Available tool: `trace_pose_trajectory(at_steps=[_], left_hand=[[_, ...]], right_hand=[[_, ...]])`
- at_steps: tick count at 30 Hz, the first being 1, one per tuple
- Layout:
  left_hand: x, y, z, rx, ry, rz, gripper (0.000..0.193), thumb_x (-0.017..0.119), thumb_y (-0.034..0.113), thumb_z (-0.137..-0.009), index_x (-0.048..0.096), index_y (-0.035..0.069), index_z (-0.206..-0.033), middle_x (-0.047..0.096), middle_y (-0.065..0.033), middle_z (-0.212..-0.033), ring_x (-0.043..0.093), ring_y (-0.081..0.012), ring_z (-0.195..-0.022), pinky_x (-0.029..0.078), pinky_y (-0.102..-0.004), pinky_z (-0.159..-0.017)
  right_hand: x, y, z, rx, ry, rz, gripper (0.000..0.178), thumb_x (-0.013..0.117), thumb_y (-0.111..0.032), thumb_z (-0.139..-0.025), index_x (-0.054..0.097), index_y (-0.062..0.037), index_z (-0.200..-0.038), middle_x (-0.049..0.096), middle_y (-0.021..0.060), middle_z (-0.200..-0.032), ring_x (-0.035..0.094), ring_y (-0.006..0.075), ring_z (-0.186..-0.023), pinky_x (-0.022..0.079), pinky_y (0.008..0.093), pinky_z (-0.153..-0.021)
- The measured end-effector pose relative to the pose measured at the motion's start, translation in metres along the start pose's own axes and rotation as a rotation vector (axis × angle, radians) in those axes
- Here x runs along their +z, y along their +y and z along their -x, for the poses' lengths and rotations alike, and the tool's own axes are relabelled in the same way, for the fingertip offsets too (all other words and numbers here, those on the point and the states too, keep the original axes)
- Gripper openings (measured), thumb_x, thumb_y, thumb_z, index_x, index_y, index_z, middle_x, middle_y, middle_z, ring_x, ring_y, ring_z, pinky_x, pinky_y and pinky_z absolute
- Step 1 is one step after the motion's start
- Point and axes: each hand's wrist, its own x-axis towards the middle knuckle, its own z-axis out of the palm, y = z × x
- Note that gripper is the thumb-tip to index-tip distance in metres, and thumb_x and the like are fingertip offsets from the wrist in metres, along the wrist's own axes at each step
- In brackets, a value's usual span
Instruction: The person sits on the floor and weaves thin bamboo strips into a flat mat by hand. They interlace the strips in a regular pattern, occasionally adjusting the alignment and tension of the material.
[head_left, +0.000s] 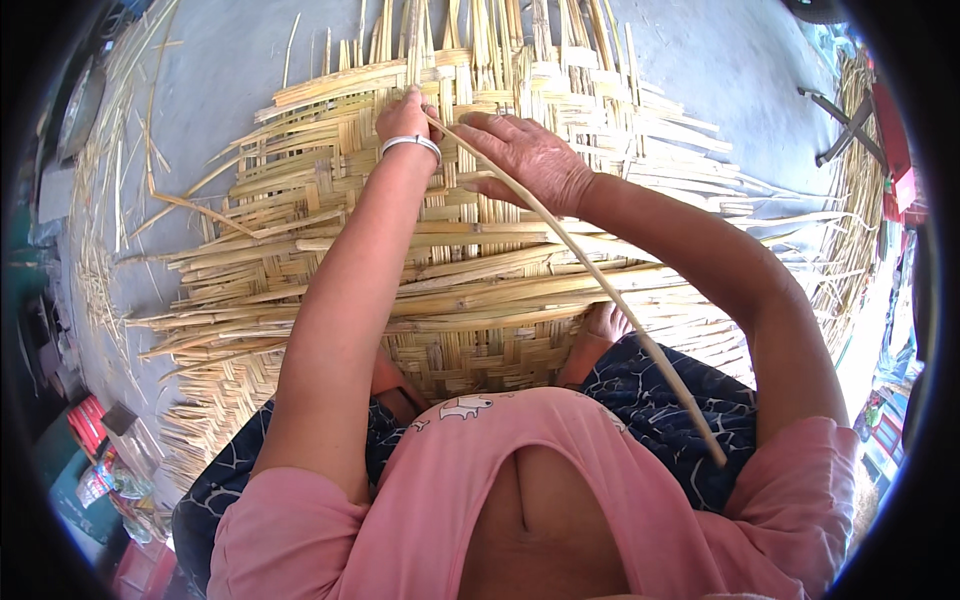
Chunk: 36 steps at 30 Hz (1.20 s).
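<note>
A large mat of pale yellow split reeds (480,262) lies woven in front of me on the floor. My left hand (408,118), with a white bangle at the wrist, is closed at the mat's far part, its fingertips against a lengthwise reed. From beside that hand a long loose reed strip (620,295) slants down to the right, across my lap. My right hand (530,160) is over the weave just right of the left one, fingers stretched and thumb apart. The loose strip passes between its thumb and fingers without visible gripping.
Unwoven reed ends (480,25) fan out beyond the far edge. Loose reeds (100,200) lie along the left floor, and a reed bundle (848,220) at the right. A dark-legged red stool (885,130) stands at the right. My bare foot (605,322) rests by the mat.
</note>
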Motion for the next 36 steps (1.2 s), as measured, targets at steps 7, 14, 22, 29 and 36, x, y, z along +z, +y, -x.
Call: trace_pose_trajectory(at_steps=[7, 14, 22, 29, 36], left_hand=[[0.002, 0.007, 0.008, 0.014, -0.009, -0.028, 0.023, 0.059, 0.019, -0.089, 0.047, 0.004, -0.077, 0.054, -0.0081, -0.058, 0.049, -0.0154, -0.040, 0.036, -0.0280, -0.033], [-0.001, 0.022, 0.019, 0.110, 0.109, 0.041, 0.023, 0.060, 0.016, -0.089, 0.045, 0.003, -0.078, 0.054, -0.0079, -0.059, 0.047, -0.0125, -0.039, 0.034, -0.0258, -0.032], [-0.014, 0.041, 0.000, 0.867, 0.396, -0.583, 0.034, 0.062, 0.020, -0.088, 0.051, -0.005, -0.108, 0.058, -0.0210, -0.108, 0.059, -0.0300, -0.099, 0.049, -0.0405, -0.082], [0.014, -0.031, 0.062, 1.432, -0.589, -1.274, 0.027, 0.065, 0.019, -0.080, 0.061, 0.008, -0.105, 0.061, -0.0084, -0.109, 0.054, -0.0260, -0.107, 0.042, -0.0412, -0.093], [0.059, -0.046, 0.081, 1.429, -0.899, -1.724, 0.017, 0.062, 0.020, -0.083, 0.059, 0.010, -0.097, 0.061, -0.0071, -0.099, 0.056, -0.0253, -0.102, 0.041, -0.0446, -0.089]], right_hand=[[-0.017, -0.004, -0.038, 0.473, 0.147, -0.551, 0.040, 0.048, -0.036, -0.096, 0.049, -0.0042, -0.121, 0.061, 0.0167, -0.102, 0.061, 0.0304, -0.092, 0.051, 0.0379, -0.081], [-0.025, 0.020, -0.049, 0.753, 0.166, -1.247, 0.040, 0.054, -0.034, -0.094, 0.051, 0.0009, -0.115, 0.060, 0.0123, -0.102, 0.063, 0.0170, -0.094, 0.051, 0.0319, -0.085], [-0.034, 0.086, -0.037, 1.007, 0.144, -1.154, 0.057, 0.052, -0.046, -0.092, 0.052, 0.0086, -0.110, 0.062, 0.0171, -0.092, 0.067, 0.0195, -0.073, 0.056, 0.0303, -0.063], [-0.028, 0.078, 0.021, 1.161, 0.072, -1.034, 0.030, 0.053, -0.029, -0.094, 0.057, -0.0015, -0.106, 0.064, 0.0074, -0.092, 0.066, 0.0138, -0.077, 0.054, 0.0276, -0.066], [-0.013, 0.003, 0.100, 1.160, 0.181, -0.940, 0.027, 0.053, -0.025, -0.093, 0.060, 0.0009, -0.097, 0.065, 0.0068, -0.082, 0.065, 0.0110, -0.070, 0.051, 0.0261, -0.063]])
